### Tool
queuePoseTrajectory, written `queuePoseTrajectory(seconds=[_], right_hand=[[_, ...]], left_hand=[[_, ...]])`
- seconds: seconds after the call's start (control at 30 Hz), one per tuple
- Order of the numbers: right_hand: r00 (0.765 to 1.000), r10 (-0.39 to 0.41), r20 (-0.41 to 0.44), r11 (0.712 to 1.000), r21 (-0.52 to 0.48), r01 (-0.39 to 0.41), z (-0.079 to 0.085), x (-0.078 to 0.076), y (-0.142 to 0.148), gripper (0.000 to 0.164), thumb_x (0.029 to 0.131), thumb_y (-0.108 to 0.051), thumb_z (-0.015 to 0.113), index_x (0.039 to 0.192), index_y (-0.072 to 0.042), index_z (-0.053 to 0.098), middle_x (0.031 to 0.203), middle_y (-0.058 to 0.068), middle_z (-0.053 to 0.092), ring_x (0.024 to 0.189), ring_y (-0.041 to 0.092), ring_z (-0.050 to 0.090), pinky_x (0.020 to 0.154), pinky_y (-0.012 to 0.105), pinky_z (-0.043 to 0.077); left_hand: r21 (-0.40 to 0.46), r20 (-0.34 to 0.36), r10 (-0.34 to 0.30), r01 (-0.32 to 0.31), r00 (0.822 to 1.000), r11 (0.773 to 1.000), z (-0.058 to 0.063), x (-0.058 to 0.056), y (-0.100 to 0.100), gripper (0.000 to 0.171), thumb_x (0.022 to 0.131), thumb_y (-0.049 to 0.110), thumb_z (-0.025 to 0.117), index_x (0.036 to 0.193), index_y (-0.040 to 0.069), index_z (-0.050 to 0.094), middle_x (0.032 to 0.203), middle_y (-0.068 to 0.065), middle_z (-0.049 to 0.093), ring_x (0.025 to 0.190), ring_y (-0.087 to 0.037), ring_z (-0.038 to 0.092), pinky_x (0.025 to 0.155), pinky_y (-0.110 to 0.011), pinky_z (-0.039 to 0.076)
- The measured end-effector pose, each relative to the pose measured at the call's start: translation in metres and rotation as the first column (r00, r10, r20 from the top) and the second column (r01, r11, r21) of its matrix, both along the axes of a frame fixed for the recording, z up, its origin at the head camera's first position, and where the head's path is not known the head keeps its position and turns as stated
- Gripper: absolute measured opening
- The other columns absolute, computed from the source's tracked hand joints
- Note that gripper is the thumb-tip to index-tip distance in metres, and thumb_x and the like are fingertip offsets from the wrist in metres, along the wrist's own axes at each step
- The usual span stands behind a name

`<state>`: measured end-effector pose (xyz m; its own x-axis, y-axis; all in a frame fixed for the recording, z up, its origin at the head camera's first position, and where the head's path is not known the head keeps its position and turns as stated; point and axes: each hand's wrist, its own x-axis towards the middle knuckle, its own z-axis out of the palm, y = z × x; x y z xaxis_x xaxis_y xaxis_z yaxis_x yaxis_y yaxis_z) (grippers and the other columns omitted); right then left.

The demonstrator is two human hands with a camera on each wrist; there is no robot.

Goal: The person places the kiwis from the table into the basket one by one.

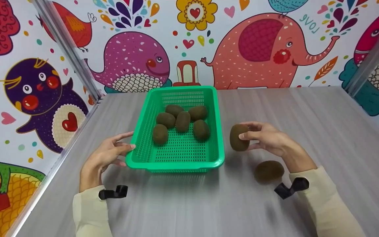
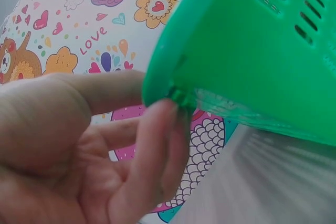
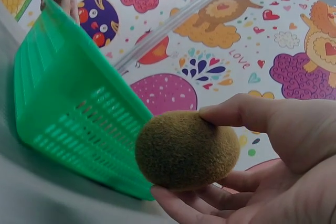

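Note:
My right hand point(image 1: 270, 138) holds a brown kiwifruit point(image 1: 239, 137) between thumb and fingers, just right of the green basket point(image 1: 179, 165). The right wrist view shows this fuzzy kiwifruit point(image 3: 184, 150) up close, the thumb on one side and fingers below. At the basket's left side, my left hand point(image 1: 105, 154) pinches the rim near the front corner. In the left wrist view, thumb and fingers meet at the green rim point(image 2: 157, 72). Several kiwifruits point(image 1: 183, 121) lie inside the basket, mostly toward its back and middle.
Another kiwifruit point(image 1: 269, 171) lies on the grey table point(image 1: 183, 207), below my right hand and near the right wrist's black band point(image 1: 291, 187). Behind the table stands a wall point(image 1: 196, 49) printed with cartoon animals, with another printed panel point(image 1: 21, 108) on the left.

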<state>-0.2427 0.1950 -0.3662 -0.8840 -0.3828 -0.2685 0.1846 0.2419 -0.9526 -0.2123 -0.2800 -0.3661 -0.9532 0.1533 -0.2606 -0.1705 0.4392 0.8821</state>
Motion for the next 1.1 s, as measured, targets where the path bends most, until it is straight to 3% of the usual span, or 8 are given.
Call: queuePoseTrajectory(seconds=[0.17,0.6,0.83,1.1], right_hand=[[1.000,-0.006,-0.003,0.999,-0.036,0.005,0.005,0.004,-0.004,0.064,0.095,-0.018,0.067,0.148,0.002,0.037,0.141,0.018,0.042,0.118,0.025,0.055,0.096,0.030,0.058],[0.999,-0.050,0.007,0.994,-0.099,0.050,0.014,0.007,-0.013,0.066,0.095,-0.020,0.070,0.152,-0.011,0.039,0.141,0.015,0.043,0.117,0.022,0.061,0.097,0.023,0.056],[0.999,-0.028,0.017,0.998,-0.065,0.029,0.021,0.005,-0.027,0.070,0.095,-0.027,0.070,0.153,-0.007,0.036,0.146,0.016,0.044,0.122,0.025,0.060,0.101,0.028,0.055],[1.000,0.010,0.007,1.000,-0.021,-0.010,0.037,-0.007,-0.046,0.068,0.096,-0.033,0.068,0.148,-0.004,0.037,0.140,0.015,0.052,0.119,0.024,0.064,0.106,0.035,0.052]], left_hand=[[0.006,0.007,-0.001,0.001,1.000,1.000,0.000,0.000,0.000,0.066,0.100,0.023,0.063,0.157,0.009,0.034,0.124,-0.018,0.068,0.089,-0.013,0.072,0.068,-0.034,0.063],[0.015,0.009,0.010,-0.010,1.000,1.000,-0.001,0.001,0.000,0.065,0.099,0.022,0.064,0.156,0.010,0.036,0.120,-0.015,0.070,0.087,-0.013,0.072,0.066,-0.032,0.063],[0.023,0.016,0.007,-0.007,1.000,1.000,-0.003,0.001,-0.002,0.066,0.099,0.022,0.064,0.156,0.010,0.035,0.116,-0.014,0.071,0.085,-0.013,0.072,0.069,-0.036,0.064],[0.018,0.011,0.002,-0.002,1.000,1.000,-0.001,0.000,0.000,0.066,0.099,0.022,0.065,0.156,0.010,0.035,0.114,-0.013,0.072,0.085,-0.013,0.073,0.069,-0.036,0.063]])
